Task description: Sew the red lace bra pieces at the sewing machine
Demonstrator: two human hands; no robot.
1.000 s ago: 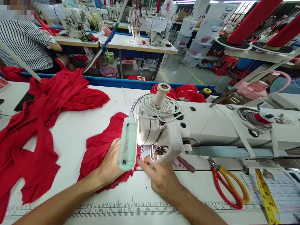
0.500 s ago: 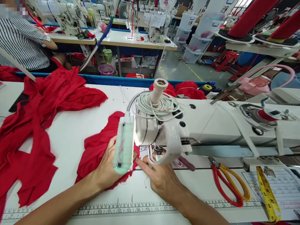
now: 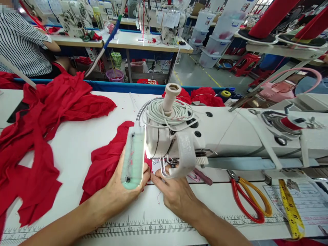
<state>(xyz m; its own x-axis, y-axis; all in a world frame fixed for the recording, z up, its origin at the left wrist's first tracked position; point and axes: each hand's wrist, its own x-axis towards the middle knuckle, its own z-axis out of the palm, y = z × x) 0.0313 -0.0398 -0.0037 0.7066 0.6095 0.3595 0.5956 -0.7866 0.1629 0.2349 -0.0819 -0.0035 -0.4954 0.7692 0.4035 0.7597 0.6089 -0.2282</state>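
A piece of red fabric lies on the white machine bed, its right edge near the needle area of the sewing machine. My left hand is closed on that edge, its fingers curled and partly covered by the pale green lamp. My right hand is just beside it, index fingertip at the fabric's edge and the other fingers bent near the presser foot, partly behind the white curved guard. A loose red thread hangs between the hands.
Right of my hands lie scissors with red and yellow handles, a yellow tape measure and a written sheet. A large heap of red fabric covers the left side. A co-worker in a striped shirt sits beyond.
My left hand has shifted towards me and its fingers have curled over the fabric's edge, covering the lower part. My right hand stays nearly in place. The view has moved slightly.
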